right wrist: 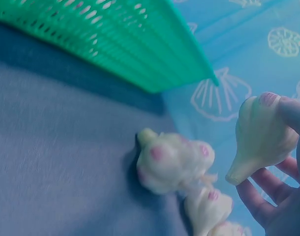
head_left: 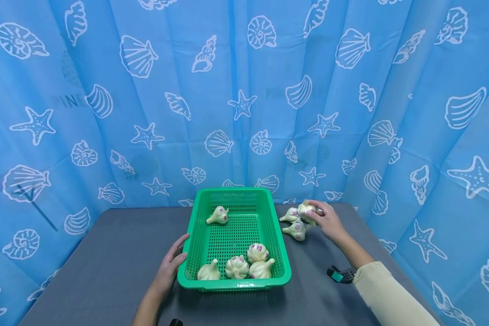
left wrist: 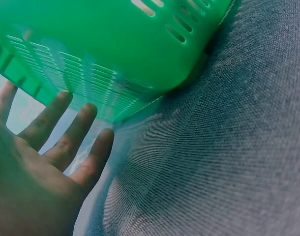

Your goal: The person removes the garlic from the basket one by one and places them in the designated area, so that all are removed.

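My right hand [head_left: 325, 220] grips a garlic bulb [right wrist: 262, 135] between thumb and fingers, lifted above other bulbs on the table. Close under it lie a garlic bulb [head_left: 296, 230] with a pale stem and another bulb [head_left: 290, 214] just behind; the right wrist view shows a further one partly hidden at its lower edge. At the left side of the green basket [head_left: 285, 260], my left hand [head_left: 169, 268] has its fingers extended by the wall and rim. Inside the basket, one garlic bulb [head_left: 218, 215] lies toward the back and several, including this bulb [head_left: 237, 267], sit along the front.
A grey cloth [head_left: 118, 258] covers the table. Behind it and at both sides hangs a blue curtain [head_left: 244, 149] with white shell prints. A dark strap [head_left: 341, 274] with a teal patch lies near the right sleeve. Part of a black object [head_left: 176, 322] shows at the bottom edge.
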`<state>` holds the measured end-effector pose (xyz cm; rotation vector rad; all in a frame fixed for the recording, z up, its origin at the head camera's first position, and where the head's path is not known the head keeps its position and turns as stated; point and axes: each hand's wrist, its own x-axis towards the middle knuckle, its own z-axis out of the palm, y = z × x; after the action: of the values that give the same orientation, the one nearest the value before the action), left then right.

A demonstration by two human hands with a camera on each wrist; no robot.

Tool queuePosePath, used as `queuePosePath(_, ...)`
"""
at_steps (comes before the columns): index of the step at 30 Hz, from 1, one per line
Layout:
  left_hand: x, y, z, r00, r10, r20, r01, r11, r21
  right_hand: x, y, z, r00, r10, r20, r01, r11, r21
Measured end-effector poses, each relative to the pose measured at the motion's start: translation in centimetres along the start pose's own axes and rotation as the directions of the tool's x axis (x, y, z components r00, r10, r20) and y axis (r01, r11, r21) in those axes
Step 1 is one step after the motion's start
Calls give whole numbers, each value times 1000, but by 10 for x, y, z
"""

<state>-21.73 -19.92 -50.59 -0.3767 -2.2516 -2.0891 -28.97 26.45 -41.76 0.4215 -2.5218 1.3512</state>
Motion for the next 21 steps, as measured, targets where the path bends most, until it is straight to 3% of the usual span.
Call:
queuePosePath(9,1,0,0,1000,-4,2,4,1000,-6,-8,32,-2,999,-25,-26,24,998,-59)
queuePosePath(21,1,0,0,1000,-10,-1,10,1000,-10,-11,51,2,999,4,-39,-12,978,-207)
